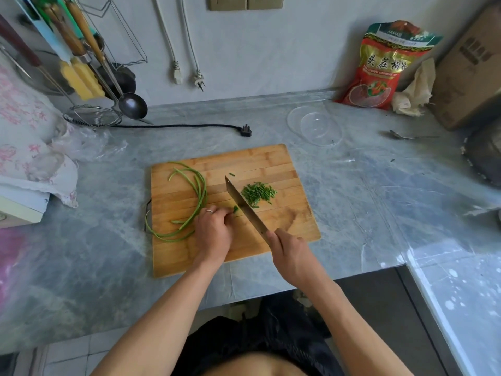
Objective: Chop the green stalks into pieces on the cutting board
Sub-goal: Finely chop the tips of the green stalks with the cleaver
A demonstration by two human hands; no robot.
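The green stalks lie on the left half of the cutting board, bent in long curves, and one loop hangs a little over the left edge of the board. Their ends are gathered under the left hand, whose fingers are curled down and pinch the bundle against the wood; a ring is on one finger. Just beside these fingertips stands the knife, its blade touching the stalk ends. The right hand grips the handle, fingers closed around it. On the other side of the blade is a small heap of chopped pieces, near the middle of the board. The board rests on a grey marble counter. Further back are a clear plastic bowl, a spoon, a red food bag and a black plug.
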